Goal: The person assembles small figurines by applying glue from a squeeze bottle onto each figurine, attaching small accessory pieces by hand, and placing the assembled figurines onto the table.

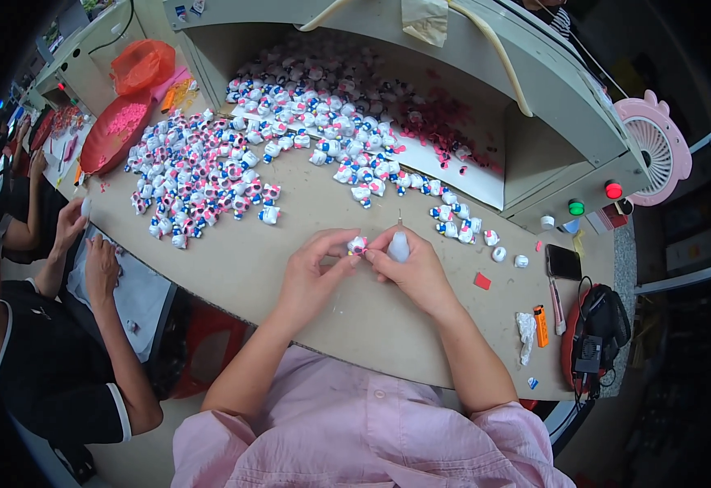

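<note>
beige worktop [298,213], sticker [181,13] print too small; left grip [313,270] round figurine [357,244], right grip [417,275] round white bottle [399,247]

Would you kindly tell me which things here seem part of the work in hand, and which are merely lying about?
Likely in use:
Small figurine in left hand
White bottle in right hand
Heaped similar figurines

Likely just lying about:
Black phone
Crumpled white wad
Orange item, kind unclear

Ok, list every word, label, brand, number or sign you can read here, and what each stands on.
No text can be read.
Orange tool: any marking too small.
Blue-and-white scrap: marks too small and blurred.
Blue-and-white sticker on the pale cabinet: too small.
</note>
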